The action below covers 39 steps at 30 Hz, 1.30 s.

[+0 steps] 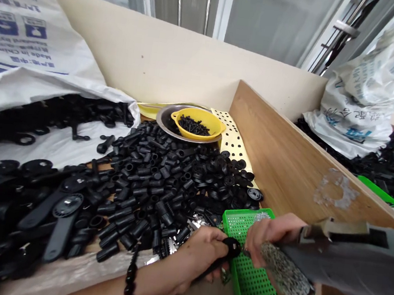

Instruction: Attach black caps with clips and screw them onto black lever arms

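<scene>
My left hand (201, 252) is closed around a flat black plastic handle (230, 248), whose rounded end sticks out past the fingers. My right hand (268, 237) grips a grey power screwdriver (346, 249), with a speckled section (285, 273) below its body. The driver's thin tip meets or nearly meets the rounded end of the handle; the exact contact is too small to tell. Under both hands lies a green perforated tray (254, 290), with small shiny pieces (262, 216) at its far end. Shiny metal parts (171, 246) lie beside my left hand.
Black tubular pieces (148, 184) are heaped ahead, with black discs (229, 176) on their right. Black handles (63, 222) pile up at left by a white sack (34, 29). A yellow colander (217, 126) of screws sits in a metal bowl (164, 119). A wooden divider (283, 154) runs along the right.
</scene>
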Motion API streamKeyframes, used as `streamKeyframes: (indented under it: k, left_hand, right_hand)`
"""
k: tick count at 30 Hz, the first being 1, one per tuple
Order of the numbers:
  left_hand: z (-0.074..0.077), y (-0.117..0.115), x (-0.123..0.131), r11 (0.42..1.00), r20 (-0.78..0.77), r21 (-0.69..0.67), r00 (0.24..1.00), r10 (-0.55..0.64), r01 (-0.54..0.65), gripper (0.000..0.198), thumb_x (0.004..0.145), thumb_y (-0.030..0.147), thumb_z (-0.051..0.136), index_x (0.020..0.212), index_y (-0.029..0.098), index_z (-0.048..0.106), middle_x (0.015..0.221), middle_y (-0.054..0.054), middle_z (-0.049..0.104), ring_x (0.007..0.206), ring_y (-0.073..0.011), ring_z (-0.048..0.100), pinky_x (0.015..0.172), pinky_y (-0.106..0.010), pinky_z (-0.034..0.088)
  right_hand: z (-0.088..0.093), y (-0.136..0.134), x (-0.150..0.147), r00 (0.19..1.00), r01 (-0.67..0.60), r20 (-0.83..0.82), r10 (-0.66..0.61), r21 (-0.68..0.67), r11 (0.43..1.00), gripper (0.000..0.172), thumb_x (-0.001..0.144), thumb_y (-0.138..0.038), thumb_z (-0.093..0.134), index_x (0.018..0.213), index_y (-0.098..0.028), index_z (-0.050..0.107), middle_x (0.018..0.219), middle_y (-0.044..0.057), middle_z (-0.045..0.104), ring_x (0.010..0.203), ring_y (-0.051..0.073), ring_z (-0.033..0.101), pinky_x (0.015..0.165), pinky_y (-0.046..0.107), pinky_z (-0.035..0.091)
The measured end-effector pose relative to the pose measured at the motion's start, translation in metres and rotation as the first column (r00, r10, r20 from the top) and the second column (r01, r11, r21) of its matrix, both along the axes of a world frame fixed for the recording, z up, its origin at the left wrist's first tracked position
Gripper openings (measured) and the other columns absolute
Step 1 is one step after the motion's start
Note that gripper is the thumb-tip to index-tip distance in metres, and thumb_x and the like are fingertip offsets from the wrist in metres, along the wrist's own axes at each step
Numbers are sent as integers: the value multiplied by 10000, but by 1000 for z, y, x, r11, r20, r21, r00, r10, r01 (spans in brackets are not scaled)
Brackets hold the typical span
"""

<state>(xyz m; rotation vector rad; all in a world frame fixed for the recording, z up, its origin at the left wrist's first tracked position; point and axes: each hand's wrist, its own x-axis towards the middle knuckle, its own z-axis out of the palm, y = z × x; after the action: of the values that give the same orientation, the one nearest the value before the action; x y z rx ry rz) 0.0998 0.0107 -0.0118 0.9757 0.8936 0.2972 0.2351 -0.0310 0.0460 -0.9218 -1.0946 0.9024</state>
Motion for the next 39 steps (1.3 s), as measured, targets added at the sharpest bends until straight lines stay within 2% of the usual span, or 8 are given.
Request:
streamKeyframes:
  k: [4, 8, 12, 16, 21, 28, 34, 39]
  left_hand:
    - [0, 2, 0, 999, 21, 29, 999, -40, 39, 159, 663, 300, 541, 716, 157, 583, 566, 18, 605, 364, -58, 463, 342, -156, 293]
    - [3, 3, -1, 998, 11, 47, 999, -45, 44, 198, 658, 325, 562, 749, 150, 581, 579, 8, 629, 321, -59, 443, 338, -174, 300]
    - [4, 0, -1, 999, 13, 51, 1000, -20, 19, 234, 656, 349, 588, 763, 142, 582, 580, 0, 641, 341, -60, 440, 351, -176, 295]
    - [0, -5, -2, 999, 48, 48, 999, -22, 20, 225, 587, 295, 621, 745, 136, 599, 569, 19, 619, 377, -63, 435, 366, -181, 329]
    - [-6, -6, -2, 996, 90, 90, 996, -27, 19, 189, 622, 287, 618, 733, 135, 615, 590, 33, 596, 399, -60, 426, 379, -186, 356]
    - [-13, -8, -1, 993, 21, 114, 1000, 3, -5, 229, 644, 255, 598, 825, 117, 625, 575, 30, 577, 374, -63, 402, 340, -183, 315]
    - [-15, -7, -1, 988, 43, 153, 999, -18, 12, 212, 640, 259, 593, 790, 120, 650, 576, 35, 542, 386, -60, 393, 345, -181, 323]
    - [-15, -6, 1, 980, 13, 196, 999, -31, 28, 210, 631, 257, 597, 776, 120, 663, 550, 37, 526, 365, -61, 377, 343, -190, 313]
  right_hand:
    - [-3, 0, 1, 983, -182, -38, 182, 0, 983, 257, 796, -504, 611, 751, -260, 677, 494, -32, 576, 392, 154, 516, 426, 306, 437]
    - [7, -1, 2, 987, -140, -69, 144, 53, 989, 227, 787, -477, 628, 855, -262, 656, 478, -48, 555, 404, 140, 518, 421, 269, 413]
    - [15, 9, 2, 993, 24, -115, -9, 126, 992, 210, 752, -463, 654, 848, -281, 611, 481, -71, 544, 404, 108, 497, 455, 252, 407]
    - [-5, 30, 0, 986, 122, -122, -117, 35, 992, 207, 761, -435, 654, 828, -248, 593, 484, -70, 538, 383, 103, 483, 404, 233, 369]
    - [-31, 42, -1, 978, 182, -98, -185, -37, 983, 284, 658, -338, 769, 838, -225, 580, 483, -90, 544, 383, 97, 480, 397, 225, 372]
    - [-37, 43, -1, 968, 227, -103, -227, -16, 974, 300, 659, -361, 757, 860, -240, 570, 528, -94, 558, 402, 97, 488, 438, 247, 399]
    - [-43, 41, -1, 974, 209, -88, -208, 3, 978, 217, 709, -325, 674, 871, -259, 545, 506, -86, 533, 432, 133, 483, 440, 269, 384]
    - [-41, 40, -3, 973, 225, -58, -225, 10, 974, 278, 679, -324, 725, 883, -234, 560, 518, -73, 555, 453, 135, 496, 470, 276, 386]
